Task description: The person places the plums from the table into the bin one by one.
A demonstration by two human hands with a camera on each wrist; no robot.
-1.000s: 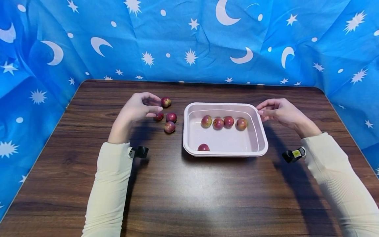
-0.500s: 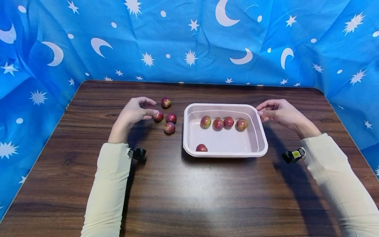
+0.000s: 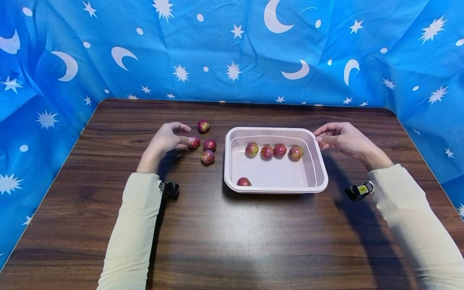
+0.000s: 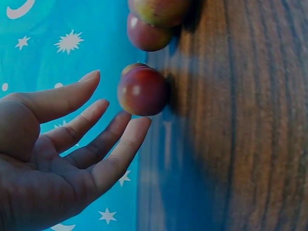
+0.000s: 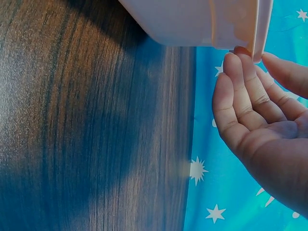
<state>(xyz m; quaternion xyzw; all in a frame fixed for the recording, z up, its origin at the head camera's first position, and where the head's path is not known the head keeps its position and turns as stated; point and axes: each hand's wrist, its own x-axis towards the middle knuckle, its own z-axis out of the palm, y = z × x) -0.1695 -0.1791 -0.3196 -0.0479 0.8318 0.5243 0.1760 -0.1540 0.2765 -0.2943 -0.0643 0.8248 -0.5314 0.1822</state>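
The left hand (image 3: 168, 139) partly hides a red fruit (image 3: 195, 143), perhaps touching it.

Kinda curtained-off filming nook, tbh: blue moon-and-star cloth (image 3: 217, 48) around wood-grain table (image 3: 246, 237), little black cams (image 3: 171, 189) at both sleeves (image 3: 132, 225).

Table (image 3: 246, 233) dark wood-grain, far corners rounded. Pale tray (image 3: 275, 189) sits on it, toward 1 o'clock from centre. Four red fruits (image 3: 209, 145) lie loose off the tray's 9-to-10 o'clock, at their cluster's 12, 4, 6 and 9; the 9 o'clock one, part hidden, seems to rest there too.
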